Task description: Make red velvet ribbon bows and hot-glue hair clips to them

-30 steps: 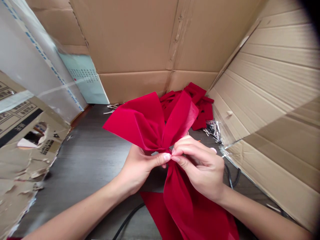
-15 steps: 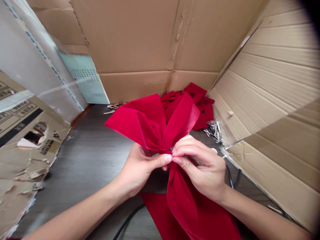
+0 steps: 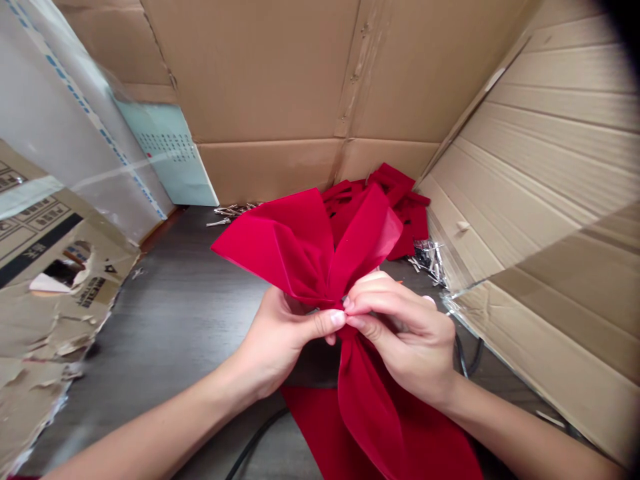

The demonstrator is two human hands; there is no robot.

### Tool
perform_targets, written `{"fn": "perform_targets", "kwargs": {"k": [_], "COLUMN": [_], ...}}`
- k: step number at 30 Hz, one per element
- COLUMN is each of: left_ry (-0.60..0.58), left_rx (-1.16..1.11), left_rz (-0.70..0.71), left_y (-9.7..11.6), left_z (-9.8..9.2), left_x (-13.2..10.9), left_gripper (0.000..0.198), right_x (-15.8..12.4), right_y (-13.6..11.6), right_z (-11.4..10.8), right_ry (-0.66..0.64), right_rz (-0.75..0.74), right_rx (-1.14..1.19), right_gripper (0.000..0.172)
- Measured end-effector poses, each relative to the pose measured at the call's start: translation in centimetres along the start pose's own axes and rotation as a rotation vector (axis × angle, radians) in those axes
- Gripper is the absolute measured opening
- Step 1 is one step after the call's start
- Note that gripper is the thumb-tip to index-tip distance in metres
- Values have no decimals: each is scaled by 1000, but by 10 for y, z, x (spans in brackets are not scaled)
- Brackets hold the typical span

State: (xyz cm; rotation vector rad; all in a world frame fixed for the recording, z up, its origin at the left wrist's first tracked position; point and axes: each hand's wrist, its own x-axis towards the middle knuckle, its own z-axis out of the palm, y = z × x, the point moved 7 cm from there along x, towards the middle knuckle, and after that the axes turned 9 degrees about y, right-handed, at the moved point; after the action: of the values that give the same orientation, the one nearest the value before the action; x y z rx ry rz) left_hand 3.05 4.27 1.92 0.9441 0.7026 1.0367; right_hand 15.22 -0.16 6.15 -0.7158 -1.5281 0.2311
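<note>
A large red velvet-like bow (image 3: 285, 247) is gathered tightly at its middle, its loops fanned out above and its long tails hanging below toward me. My left hand (image 3: 280, 337) is closed on that gathered middle, thumb pressed on the front and the other fingers mostly hidden behind the fabric. From the right, my right hand (image 3: 407, 330) pinches the same spot with thumb and fingertips, touching the left thumb's tip. Whether a small piece sits between the right fingertips is hidden.
Red fabric pieces (image 3: 395, 187) are piled at the back, with metal clips (image 3: 431, 261) beside them and more clips (image 3: 235, 212) further left. Cardboard walls (image 3: 280, 73) enclose the dark table (image 3: 190, 293). A black cable (image 3: 255, 437) runs under the bow.
Both hands and the bow have shifted very slightly to the right in view. The grip on the gathered middle looks the same.
</note>
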Motion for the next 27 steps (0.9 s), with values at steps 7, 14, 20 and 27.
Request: {"fn": "perform_targets", "kwargs": {"k": [7,14,20,27], "left_ry": [10,4,16,7], "left_rx": [-57,-38,-26,-25], "left_rz": [-17,-22,-23,-18], "left_y": [-2,-2,0,-2], "left_z": [1,1,2,1], "left_x": [-1,-1,-1,-2], "left_gripper": [24,28,35,31], "right_x": [-2,-5,-2,-1], "right_y": [1,3,0,-2], "right_z": [0,0,0,-1], "right_ry": [17,39,-27,-20], "right_rz": [-6,15,-29,-51], "right_rx": [15,28,51,61], "right_gripper": [22,24,24,24]}}
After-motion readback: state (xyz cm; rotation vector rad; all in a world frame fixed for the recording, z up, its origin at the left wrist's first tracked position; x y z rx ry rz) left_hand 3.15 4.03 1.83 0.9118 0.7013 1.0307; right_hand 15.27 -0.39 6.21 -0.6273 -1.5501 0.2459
